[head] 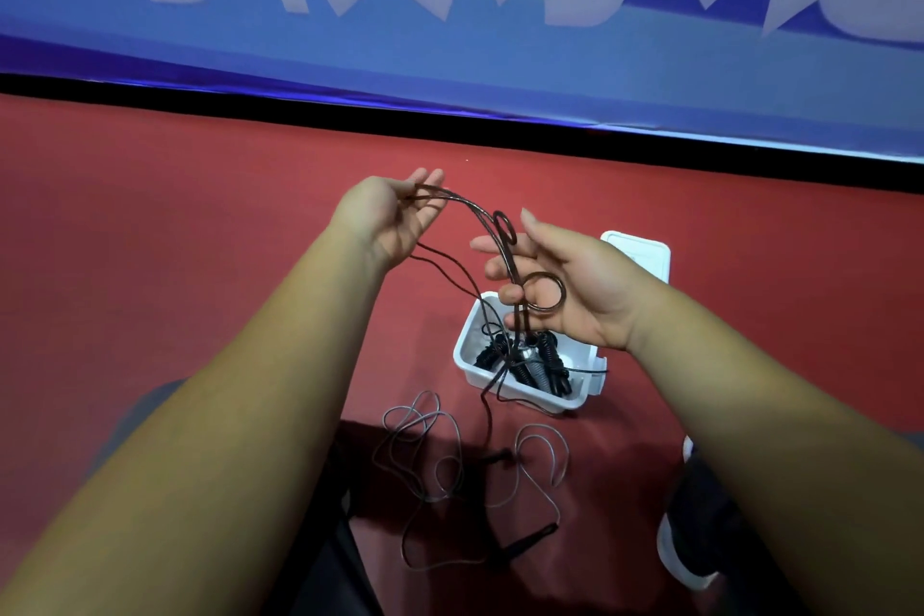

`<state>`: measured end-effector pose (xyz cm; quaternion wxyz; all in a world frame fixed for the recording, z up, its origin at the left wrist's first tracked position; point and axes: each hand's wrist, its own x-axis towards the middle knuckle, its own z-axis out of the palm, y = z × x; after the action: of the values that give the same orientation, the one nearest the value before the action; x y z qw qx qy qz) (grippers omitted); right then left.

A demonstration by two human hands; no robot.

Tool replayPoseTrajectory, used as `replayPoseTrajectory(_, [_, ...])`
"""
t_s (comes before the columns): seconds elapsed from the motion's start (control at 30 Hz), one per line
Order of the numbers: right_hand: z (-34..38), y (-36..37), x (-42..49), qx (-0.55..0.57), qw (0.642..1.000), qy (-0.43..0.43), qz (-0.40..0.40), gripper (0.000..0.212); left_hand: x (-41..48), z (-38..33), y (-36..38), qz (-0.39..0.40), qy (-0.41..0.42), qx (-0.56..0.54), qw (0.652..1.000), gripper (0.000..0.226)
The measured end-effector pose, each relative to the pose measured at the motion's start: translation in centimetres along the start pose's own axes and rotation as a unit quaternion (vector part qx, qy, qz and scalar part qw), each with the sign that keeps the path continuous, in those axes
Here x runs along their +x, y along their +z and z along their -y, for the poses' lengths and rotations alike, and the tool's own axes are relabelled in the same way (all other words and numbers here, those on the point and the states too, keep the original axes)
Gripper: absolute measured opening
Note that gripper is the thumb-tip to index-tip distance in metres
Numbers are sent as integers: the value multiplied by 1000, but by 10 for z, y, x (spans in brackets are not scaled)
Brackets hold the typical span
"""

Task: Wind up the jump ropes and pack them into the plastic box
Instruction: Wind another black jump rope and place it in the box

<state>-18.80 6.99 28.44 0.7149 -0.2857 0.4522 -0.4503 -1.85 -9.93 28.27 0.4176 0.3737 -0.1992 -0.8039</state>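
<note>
Two bare forearms reach over a red carpeted floor (200, 215) toward a blue banner (450, 55) with white lettering; one open white plastic box (520, 393) stands on the floor below the hands, ribbed black handles (500, 355) inside, its flat lid (645, 250) just behind. One thin dark jump rope (470, 210) arcs between the hands: the left hand (385, 220) pinches its bends at the fingertips, while the right hand (575, 290) curls its fingers round it beside two small round loops. A second rope (542, 426) lies in loose thin loops on the floor before the box.
</note>
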Motion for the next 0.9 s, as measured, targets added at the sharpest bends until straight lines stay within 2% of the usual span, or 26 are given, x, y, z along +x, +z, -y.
replayPoseTrajectory(0.1, [2,-6,-4,-52,998,25,-2,43,0,-4,-1,-17,26,-13,999,26])
replayPoseTrajectory(0.2, [-3,-19,-6,-199,974,101,-24,25,5,-8,-7,-43,55,-4,998,27])
replayPoseTrajectory(0.33, [-10,-30,-4,-322,929,164,-85,31,8,-7,-13,-68,86,23,994,21])
replayPoseTrajectory(0.5, [-8,-37,-7,-386,898,154,-143,42,17,-6,-20,-125,111,26,986,35])
replayPoseTrajectory(0.57, [-10,-40,-3,-351,916,121,-153,41,22,-4,-22,-137,90,49,985,34])
replayPoseTrajectory(0.63, [-13,-41,4,-266,947,69,-169,37,23,1,-21,-116,48,85,988,34])
replayPoseTrajectory(0.7, [-13,-41,7,-193,966,14,-171,28,21,7,-20,-91,-16,119,989,45])
replayPoseTrajectory(0.8, [-7,-36,7,-85,983,-46,-159,18,14,17,-15,-72,-104,133,983,70])
replayPoseTrajectory(0.9, [1,-32,5,3,985,-67,-160,17,7,30,-8,-54,-155,164,973,79])
